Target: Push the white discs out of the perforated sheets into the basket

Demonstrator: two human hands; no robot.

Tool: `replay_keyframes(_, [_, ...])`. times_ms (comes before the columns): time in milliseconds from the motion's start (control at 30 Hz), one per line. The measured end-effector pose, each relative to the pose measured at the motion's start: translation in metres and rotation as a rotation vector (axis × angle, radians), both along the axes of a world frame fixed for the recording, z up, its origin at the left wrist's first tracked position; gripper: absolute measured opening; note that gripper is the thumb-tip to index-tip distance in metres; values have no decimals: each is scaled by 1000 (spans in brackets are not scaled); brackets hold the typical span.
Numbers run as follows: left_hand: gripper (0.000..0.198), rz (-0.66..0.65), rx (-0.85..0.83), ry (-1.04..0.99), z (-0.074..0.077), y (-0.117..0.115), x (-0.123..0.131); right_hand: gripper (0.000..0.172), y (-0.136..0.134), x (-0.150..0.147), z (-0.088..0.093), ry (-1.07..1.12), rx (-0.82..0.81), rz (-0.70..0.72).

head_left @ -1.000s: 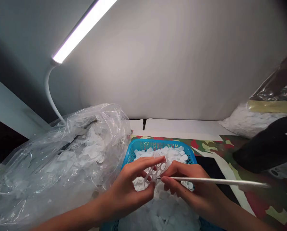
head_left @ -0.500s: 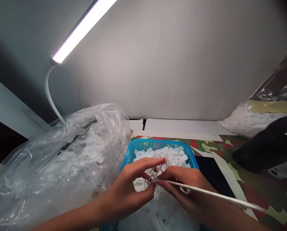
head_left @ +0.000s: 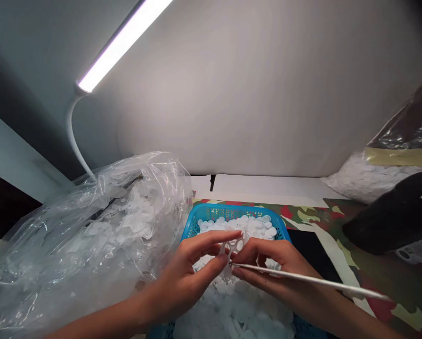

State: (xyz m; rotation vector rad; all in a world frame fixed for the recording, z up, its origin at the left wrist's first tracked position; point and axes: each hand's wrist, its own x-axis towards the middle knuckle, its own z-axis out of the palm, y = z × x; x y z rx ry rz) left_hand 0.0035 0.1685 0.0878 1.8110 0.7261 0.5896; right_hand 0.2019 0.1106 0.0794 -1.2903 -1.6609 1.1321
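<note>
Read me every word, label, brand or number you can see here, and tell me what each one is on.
None can be read.
The tan tape band on the bag at the right shows no legible writing.
The blue plastic basket shows only a pattern along its rim, too small to read.

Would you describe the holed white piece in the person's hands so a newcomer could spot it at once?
Find the blue basket heaped with white discs. Above it, the left hand and right hand pinch a small white piece. Unlike the solid discs, it is pierced with round holes, and a white stick in the right hand points at it.
</note>
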Motion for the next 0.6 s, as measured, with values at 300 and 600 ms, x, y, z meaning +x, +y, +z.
replay_keyframes(300, [33, -18, -10, -46, 0, -1, 3, 19, 1, 1, -2, -4, -14, -24])
replay_keyframes(600, [34, -25, 3, -73, 0, -2, 5, 11, -1, -1, -15, -219, 401, -24])
